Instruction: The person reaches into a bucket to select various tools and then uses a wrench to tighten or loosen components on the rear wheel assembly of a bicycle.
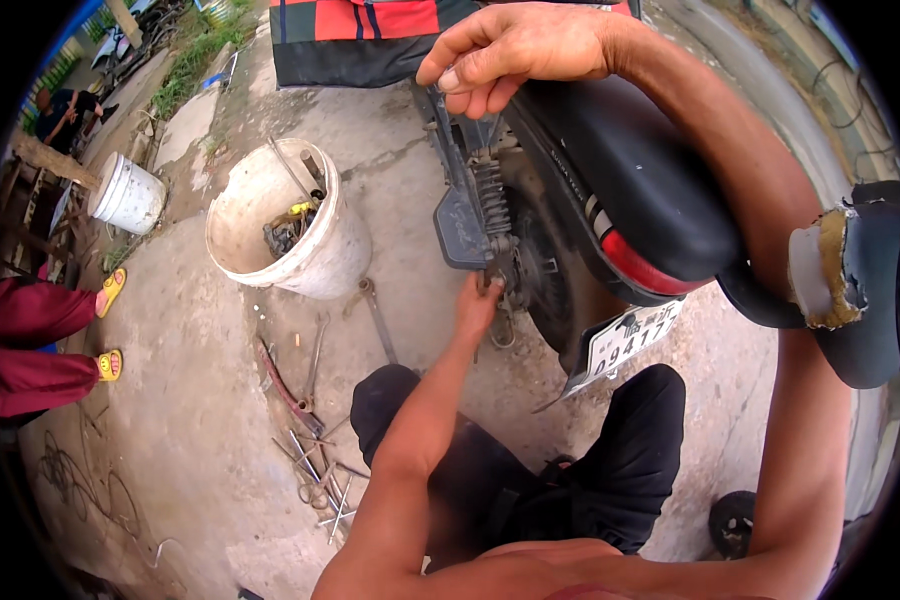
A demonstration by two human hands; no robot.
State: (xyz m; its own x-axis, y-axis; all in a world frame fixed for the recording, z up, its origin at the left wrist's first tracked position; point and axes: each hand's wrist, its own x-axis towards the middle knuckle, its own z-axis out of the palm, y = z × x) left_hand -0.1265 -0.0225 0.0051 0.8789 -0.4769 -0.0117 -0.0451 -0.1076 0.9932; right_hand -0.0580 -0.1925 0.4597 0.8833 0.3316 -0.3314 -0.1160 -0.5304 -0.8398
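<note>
A black electric scooter or moped (620,170) stands in front of me, its rear toward me. My left hand (483,295) is low beside the rear wheel (545,265), fingers closed at the bottom of the coil-spring shock absorber (492,200), below a dark plastic cover (460,232). What those fingers grip is hidden. Over the front of the seat, my right hand (515,55) hangs with thumb and forefinger pinched and the other fingers curled. Anything inside that pinch is too small to make out. A red tail light (640,270) and a number plate (625,340) sit at the scooter's rear.
Left of the scooter stands a dirty white bucket (335,260) with tools inside. Wrenches (378,322), a red-handled tool (288,388) and several rods lie on the concrete. A person in maroon trousers (40,340) stands at left, near another bucket (130,195). A torn backrest (860,290) is at right.
</note>
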